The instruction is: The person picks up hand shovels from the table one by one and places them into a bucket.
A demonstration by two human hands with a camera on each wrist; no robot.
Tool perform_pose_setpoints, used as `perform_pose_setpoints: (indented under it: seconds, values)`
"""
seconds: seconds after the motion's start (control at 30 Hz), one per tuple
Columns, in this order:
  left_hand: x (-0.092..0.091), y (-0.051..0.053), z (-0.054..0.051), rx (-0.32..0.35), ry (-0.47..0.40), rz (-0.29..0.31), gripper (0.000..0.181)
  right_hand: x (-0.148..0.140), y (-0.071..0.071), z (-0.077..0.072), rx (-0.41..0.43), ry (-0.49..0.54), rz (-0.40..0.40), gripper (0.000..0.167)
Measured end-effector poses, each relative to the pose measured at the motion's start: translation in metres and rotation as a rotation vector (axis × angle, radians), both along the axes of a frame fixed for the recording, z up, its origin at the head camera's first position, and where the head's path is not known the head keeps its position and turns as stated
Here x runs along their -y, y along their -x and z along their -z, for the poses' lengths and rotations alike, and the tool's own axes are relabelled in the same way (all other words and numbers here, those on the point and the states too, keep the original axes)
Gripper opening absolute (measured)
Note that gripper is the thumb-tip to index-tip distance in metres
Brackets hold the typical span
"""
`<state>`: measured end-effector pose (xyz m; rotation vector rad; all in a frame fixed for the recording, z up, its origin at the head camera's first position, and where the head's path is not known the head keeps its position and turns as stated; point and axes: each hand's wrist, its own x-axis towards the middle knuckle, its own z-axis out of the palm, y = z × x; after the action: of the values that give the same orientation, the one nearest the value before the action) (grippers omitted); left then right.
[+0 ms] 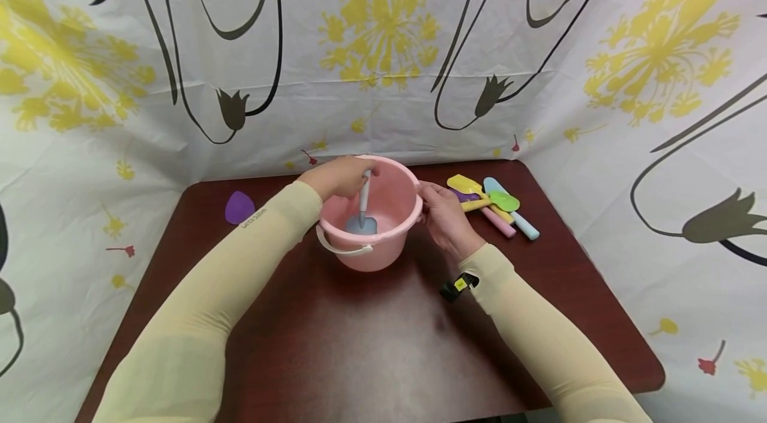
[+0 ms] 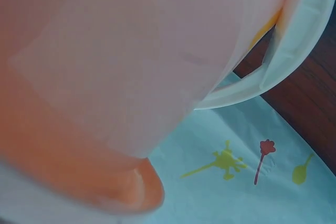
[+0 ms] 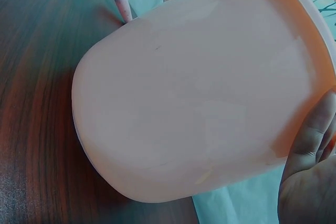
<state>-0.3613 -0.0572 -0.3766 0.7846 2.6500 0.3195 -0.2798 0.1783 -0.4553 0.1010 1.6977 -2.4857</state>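
A pink bucket (image 1: 370, 251) with a white carrying handle (image 1: 344, 250) stands on the table. My left hand (image 1: 340, 176) reaches over its rim and grips the pale upright handle of a grey-blue toy shovel (image 1: 362, 226), whose blade is down inside the bucket. On the other side, my right hand (image 1: 442, 211) holds the bucket's rim, with fingers against the outer wall in the right wrist view. The pink bucket wall (image 2: 131, 66) fills much of the left wrist view, beside the white carrying handle (image 2: 252, 85). The shovel does not show there.
Right of the bucket lies a pile of colourful toy shovels (image 1: 494, 203) in yellow, green, blue, pink and purple. A purple blade-like piece (image 1: 240, 208) lies at the left, partly near my sleeve. A patterned cloth (image 1: 383, 96) stands behind the dark red table (image 1: 359, 343).
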Motion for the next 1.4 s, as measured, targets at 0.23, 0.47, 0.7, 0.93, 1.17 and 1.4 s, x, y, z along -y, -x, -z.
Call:
perform_pose_setpoints:
  seconds: [0.23,0.47,0.7,0.93,1.17,1.4]
  values:
    - [0.007,-0.001,0.002,0.03,-0.014,-0.009,0.048,0.001,0.002,0.002,0.0,0.003,-0.002,0.03]
    - [0.023,-0.007,-0.009,0.031,-0.106,0.024,0.055,0.002,0.003,0.001,-0.007,0.01,0.016,0.031]
    - [0.052,-0.015,-0.029,0.059,-0.228,0.002,0.046,0.003,0.004,0.0,-0.001,0.018,0.018,0.032]
    - [0.093,-0.018,-0.035,0.006,-0.374,-0.076,0.037,0.004,0.004,0.002,-0.017,0.02,0.032,0.029]
    - [0.147,-0.029,-0.031,-0.126,-0.419,-0.178,0.029,0.001,0.002,0.003,-0.017,0.02,0.031,0.028]
    - [0.198,-0.041,0.012,-0.134,-0.387,-0.281,0.02,0.001,0.002,0.003,-0.026,0.022,0.02,0.025]
